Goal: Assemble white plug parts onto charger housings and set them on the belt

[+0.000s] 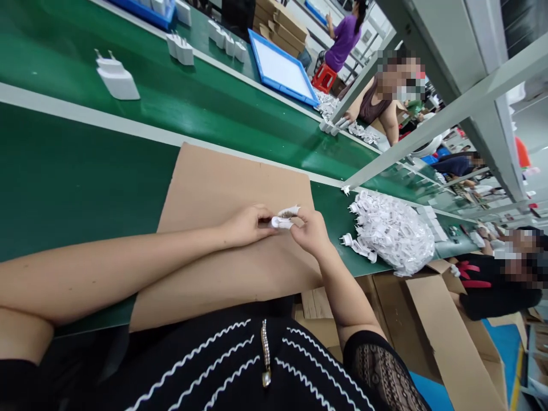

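White charger plug (281, 222) pinched btwn both hands, long axis running L hand (246, 226) to R hand (310, 232), both clamped on it, above cardboard sheet (231, 268) on green desk (85, 182).

The scene is bright and evenly lit, seemingly from overhead, with only faint, soft shadows, such as the one beside the white charger (117, 80). A pale sheen lies along the green counter (180, 123), and the plastic bag (391, 231) shows small glints. Wide-angle distortion bends the shelf frame (432, 97) near the right edge, and distant detail looks soft.
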Available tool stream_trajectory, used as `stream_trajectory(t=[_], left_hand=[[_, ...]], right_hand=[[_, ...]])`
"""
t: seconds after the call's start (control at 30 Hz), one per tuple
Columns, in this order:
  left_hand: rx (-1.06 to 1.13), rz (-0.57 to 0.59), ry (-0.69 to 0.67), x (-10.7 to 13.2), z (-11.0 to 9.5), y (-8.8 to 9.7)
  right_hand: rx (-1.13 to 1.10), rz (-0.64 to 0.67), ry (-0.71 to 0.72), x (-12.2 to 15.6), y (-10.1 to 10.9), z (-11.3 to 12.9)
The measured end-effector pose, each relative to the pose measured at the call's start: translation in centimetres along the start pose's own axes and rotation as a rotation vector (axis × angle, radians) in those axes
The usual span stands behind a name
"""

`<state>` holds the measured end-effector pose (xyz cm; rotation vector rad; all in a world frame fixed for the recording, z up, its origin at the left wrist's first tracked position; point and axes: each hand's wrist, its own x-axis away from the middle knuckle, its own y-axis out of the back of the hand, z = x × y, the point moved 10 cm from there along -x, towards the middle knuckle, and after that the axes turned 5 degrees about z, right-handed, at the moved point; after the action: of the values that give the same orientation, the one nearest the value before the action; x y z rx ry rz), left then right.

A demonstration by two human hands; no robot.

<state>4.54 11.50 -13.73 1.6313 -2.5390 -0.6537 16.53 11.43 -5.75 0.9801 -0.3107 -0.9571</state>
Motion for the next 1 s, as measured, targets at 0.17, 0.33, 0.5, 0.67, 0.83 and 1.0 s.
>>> stream_trajectory(t=[0.17,0.33,0.5,0.67,0.83,1.0], left_hand=[[-0.020,0.012,0.007,0.0,-0.1,0.1],[-0.020,0.012,0.021,0.0,0.1,0.1],[-0.034,0.010,0.008,-0.1,0.0,0.1],[-0.032,0.005,0.009,-0.1,-0.1,0.2],[-0.037,0.018,0.011,-0.2,-0.3,0.2],[-0.015,0.003,0.032,-0.1,-0.2,0.3]], right_hand=[[-0.048,-0.118,0.027,0.5,1.3,0.2],[-0.045,-0.065,0.033,0.5,0.3,0.0],[-0.038,-0.067,0.006,0.5,-0.1,-0.6],[-0.029,-0.106,-0.016,0.7,0.3,-0.8],[0.030,-0.035,0.022,0.4,-0.3,-0.4],[0.175,0.015,-0.042,0.1,-0.6,-0.4]])
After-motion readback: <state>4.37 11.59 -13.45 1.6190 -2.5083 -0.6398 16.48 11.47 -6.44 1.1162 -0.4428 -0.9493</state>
